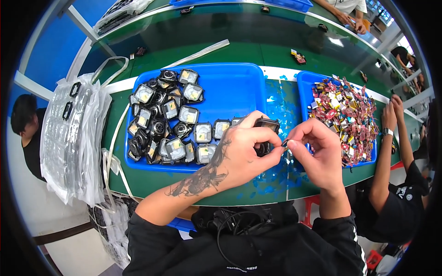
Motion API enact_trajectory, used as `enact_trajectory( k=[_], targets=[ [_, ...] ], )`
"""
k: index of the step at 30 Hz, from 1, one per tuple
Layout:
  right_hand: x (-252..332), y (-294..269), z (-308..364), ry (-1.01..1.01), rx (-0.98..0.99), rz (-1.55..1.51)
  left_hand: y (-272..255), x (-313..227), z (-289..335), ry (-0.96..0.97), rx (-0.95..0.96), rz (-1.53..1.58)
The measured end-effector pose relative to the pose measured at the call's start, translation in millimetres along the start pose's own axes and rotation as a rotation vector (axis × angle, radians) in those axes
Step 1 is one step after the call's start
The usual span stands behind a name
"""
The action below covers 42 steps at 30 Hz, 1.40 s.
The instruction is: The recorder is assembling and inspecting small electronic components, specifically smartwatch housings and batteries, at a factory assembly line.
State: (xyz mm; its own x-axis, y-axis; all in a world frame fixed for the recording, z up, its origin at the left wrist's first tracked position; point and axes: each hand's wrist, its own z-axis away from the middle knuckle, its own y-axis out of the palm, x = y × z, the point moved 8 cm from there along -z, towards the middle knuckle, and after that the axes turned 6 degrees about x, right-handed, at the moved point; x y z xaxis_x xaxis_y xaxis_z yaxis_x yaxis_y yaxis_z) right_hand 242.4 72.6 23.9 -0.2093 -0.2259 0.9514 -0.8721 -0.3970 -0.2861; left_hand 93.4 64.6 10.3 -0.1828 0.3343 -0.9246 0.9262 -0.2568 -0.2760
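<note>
My left hand grips a black watch case over the right end of a blue tray, its fingers curled around it. Close beside it, my right hand pinches thumb and forefinger together. A small dark bit shows at the fingertips, where the two hands almost meet, too tiny to name. Many square watch cases lie in the tray, heaped at its left, with a few in a row along the front. Some show pale insides with yellow stickers, others round black backs.
Right of my hands, a second blue tray holds a heap of small reddish circuit boards. Blue film scraps litter the green table. Plastic-wrapped clear trays stack at left. A co-worker's forearms reach in at right. Beyond runs a green belt.
</note>
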Motion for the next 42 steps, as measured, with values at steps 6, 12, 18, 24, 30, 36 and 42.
enact_trajectory(
  k=[6,12,18,24,30,36,42],
  targets=[
    [45.1,18.3,8.5,-0.503,-0.148,0.755,-1.9,5.1,-1.5,-0.098,0.02,-0.003],
    [17.0,-2.9,9.5,-0.249,-0.129,0.74,-3.3,20.6,-0.5,-0.266,0.077,0.165],
    [8.1,-4.9,8.4,-0.097,-0.035,0.325,11.4,27.3,3.2,-0.352,0.244,0.363],
    [-2.6,-10.3,10.1,-0.194,-0.117,-0.331,7.7,20.0,1.3,-0.24,0.106,0.553],
    [14.8,-11.7,12.4,-0.11,-0.155,0.155,6.0,14.3,0.1,-0.143,0.084,0.434],
    [17.5,6.0,-3.1,-0.08,-0.178,0.27,14.8,11.1,2.7,-0.126,0.137,0.495],
    [23.7,6.8,-5.9,-0.08,-0.154,0.363,18.6,11.5,4.2,-0.143,0.181,0.549]
  ],
)
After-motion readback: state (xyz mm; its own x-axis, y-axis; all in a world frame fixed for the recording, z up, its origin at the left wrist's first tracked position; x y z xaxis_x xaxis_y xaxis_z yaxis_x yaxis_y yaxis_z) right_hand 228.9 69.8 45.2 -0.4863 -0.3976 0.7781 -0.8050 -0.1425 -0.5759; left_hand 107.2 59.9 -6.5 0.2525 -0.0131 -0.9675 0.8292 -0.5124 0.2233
